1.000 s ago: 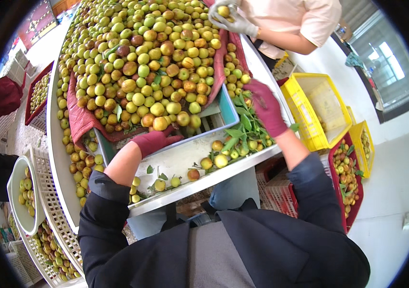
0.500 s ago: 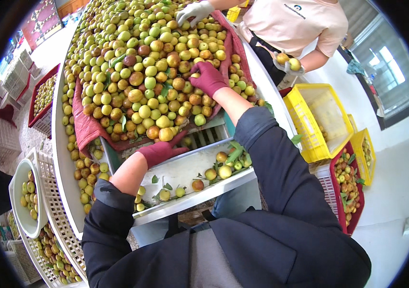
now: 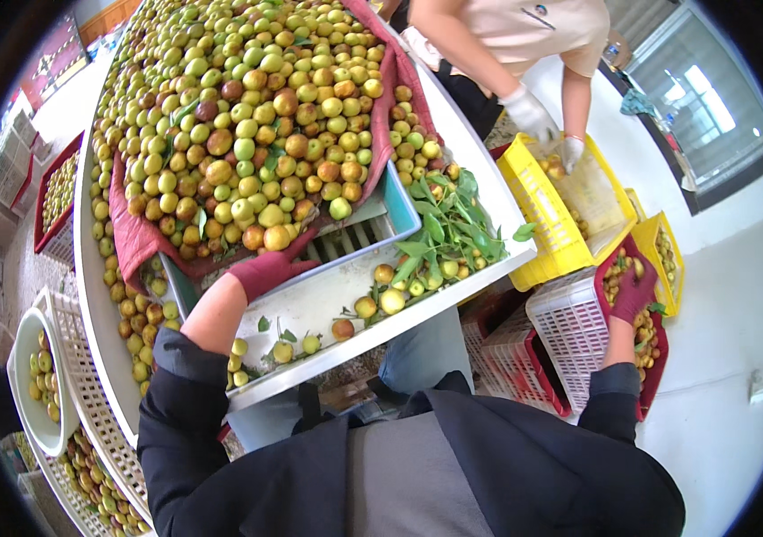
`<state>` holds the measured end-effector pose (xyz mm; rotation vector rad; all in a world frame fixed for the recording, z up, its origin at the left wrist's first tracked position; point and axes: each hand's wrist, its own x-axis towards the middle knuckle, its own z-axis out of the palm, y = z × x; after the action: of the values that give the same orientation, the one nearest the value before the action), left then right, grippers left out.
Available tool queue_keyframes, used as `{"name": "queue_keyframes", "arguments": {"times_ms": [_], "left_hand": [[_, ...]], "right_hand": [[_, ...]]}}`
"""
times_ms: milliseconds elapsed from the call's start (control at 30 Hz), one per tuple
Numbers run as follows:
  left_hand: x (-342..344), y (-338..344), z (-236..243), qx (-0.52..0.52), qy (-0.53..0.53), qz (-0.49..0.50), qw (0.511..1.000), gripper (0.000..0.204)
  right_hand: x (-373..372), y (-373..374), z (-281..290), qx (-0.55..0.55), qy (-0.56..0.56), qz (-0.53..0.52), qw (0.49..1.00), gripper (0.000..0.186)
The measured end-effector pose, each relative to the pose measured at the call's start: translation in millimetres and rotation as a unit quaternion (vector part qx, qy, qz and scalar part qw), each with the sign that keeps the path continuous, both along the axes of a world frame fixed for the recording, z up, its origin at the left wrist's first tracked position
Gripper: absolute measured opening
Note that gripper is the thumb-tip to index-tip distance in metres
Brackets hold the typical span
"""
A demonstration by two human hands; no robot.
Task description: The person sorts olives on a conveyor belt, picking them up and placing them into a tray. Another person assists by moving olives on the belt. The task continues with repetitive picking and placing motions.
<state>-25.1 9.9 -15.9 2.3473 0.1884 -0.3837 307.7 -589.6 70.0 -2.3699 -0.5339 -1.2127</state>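
Observation:
Green and brown jujubes (image 3: 247,152) lie in a big heap on a red cloth (image 3: 135,228) over the white sorting table. My left hand (image 3: 267,271), in a maroon glove, rests on the near rim of a blue-edged tray (image 3: 359,249) with a slatted bottom; its fingers are stretched out and slightly apart, holding nothing. Out to the right, my right hand (image 3: 634,294), also gloved in maroon, is over a red-lined white crate (image 3: 565,309) of jujubes. Its fingers curl around a jujube (image 3: 638,268); the palm side is partly hidden.
Leafy sprigs (image 3: 449,224) and loose jujubes lie on the table's near right corner. A co-worker's white-gloved hands (image 3: 534,116) reach into a yellow crate (image 3: 525,210) on the right. At left stand a white bowl (image 3: 22,380) of jujubes and a white perforated basket (image 3: 86,358).
My right hand has moved from the heap to the red-lined crate at right, uncovering the leafy sprigs. My left hand stays by the tray. The co-worker's hands have moved to the yellow crate.

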Motion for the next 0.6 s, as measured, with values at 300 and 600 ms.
{"name": "queue_keyframes", "arguments": {"times_ms": [300, 600], "left_hand": [[-0.8, -3.2, -3.6, 0.038, -0.002, 0.024, 0.999, 0.075], [0.8, -4.1, 11.8, -0.026, 0.019, 0.007, 0.999, 0.059]], "right_hand": [[-22.2, 121.7, -13.1, -0.035, 0.008, 0.175, 0.984, 0.039], [-205.1, 481.1, -39.3, -0.065, 0.317, 0.674, 0.664, 0.034]]}}
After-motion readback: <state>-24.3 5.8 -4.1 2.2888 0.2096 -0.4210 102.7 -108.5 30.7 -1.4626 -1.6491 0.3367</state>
